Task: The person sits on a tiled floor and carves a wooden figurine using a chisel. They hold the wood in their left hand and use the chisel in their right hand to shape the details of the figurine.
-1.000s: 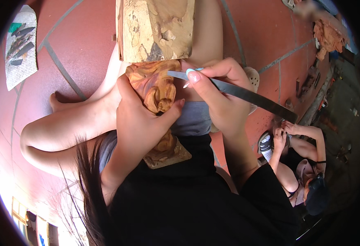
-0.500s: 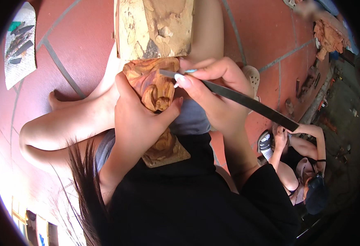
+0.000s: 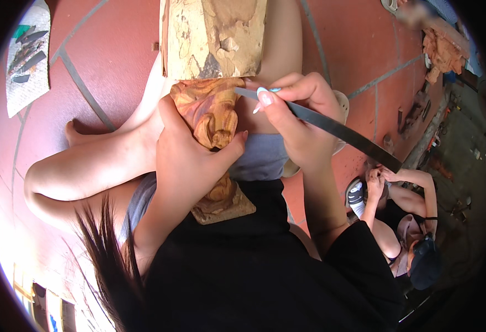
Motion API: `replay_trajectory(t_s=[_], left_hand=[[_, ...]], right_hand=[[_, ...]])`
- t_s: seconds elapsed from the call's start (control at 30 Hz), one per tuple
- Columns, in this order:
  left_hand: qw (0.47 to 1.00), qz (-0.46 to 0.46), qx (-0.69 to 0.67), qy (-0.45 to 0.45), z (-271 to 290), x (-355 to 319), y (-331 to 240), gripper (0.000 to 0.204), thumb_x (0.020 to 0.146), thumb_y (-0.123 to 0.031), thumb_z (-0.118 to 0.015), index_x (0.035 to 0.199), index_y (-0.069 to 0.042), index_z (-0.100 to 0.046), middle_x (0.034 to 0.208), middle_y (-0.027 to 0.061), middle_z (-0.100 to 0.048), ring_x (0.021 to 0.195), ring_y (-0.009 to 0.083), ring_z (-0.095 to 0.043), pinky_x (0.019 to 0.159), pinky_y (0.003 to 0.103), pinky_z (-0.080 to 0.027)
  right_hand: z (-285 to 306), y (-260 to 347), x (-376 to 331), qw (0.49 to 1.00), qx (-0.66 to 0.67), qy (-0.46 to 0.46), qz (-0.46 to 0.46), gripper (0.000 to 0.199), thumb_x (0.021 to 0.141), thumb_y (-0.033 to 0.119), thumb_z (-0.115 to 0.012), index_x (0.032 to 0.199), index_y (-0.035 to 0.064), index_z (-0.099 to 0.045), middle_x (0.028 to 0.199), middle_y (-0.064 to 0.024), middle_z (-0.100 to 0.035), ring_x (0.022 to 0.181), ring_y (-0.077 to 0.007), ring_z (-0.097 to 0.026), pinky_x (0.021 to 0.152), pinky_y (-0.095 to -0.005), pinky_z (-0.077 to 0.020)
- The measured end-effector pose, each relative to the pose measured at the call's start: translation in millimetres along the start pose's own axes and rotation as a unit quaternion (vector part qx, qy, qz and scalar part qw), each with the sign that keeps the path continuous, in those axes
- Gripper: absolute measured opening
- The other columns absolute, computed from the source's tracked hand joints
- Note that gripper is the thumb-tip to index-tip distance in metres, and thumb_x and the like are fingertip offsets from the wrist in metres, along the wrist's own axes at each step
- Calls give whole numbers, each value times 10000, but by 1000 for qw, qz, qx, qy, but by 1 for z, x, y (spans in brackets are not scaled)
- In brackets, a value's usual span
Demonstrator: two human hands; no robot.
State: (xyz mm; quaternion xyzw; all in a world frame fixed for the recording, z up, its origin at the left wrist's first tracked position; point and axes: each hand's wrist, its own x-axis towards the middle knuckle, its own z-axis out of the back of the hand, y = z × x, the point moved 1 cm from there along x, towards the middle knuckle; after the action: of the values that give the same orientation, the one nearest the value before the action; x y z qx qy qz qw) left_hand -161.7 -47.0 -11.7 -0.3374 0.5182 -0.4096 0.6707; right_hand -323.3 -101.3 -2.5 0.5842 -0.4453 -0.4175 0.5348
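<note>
A carved wooden figure [image 3: 215,119], orange-brown with curling folds, rests in my lap against a pale wood block. My left hand [image 3: 190,149] is closed around its middle, with the thumb across the front, so part of the carving is hidden. The figure's squared base [image 3: 226,207] shows below that hand, near my black shirt. My right hand [image 3: 303,113] pinches a long, flat, dark steel carving blade [image 3: 345,135] between thumb and fingers. The bright tip lies at the upper right edge of the figure; I cannot tell whether it touches the wood.
Beyond the figure stands the thick wood block [image 3: 215,39] with flaking bark, between my legs. Several dark blades lie on a white mat [image 3: 27,72] on the red tile floor [image 3: 121,55], far left. Another person [image 3: 400,216] crouches at the right; a reddish wood piece [image 3: 445,47] is at the far right.
My right hand and the blade have shifted slightly right and up, moving the tip from the figure's face to its upper right edge. My left hand keeps its hold.
</note>
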Motion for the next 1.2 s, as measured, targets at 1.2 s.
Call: replay_trajectory(t_s=[1.2], left_hand=[[998, -40, 48, -23, -2, 1, 1, 738, 680, -233, -838, 1113, 39, -305, 951, 231, -673, 883, 392, -684, 739, 408, -543]], right_hand=[[-2, 10, 6, 995, -19, -35, -89, 123, 834, -55, -698, 836, -14, -582, 824, -110, -700, 751, -104, -685, 676, -222, -555]])
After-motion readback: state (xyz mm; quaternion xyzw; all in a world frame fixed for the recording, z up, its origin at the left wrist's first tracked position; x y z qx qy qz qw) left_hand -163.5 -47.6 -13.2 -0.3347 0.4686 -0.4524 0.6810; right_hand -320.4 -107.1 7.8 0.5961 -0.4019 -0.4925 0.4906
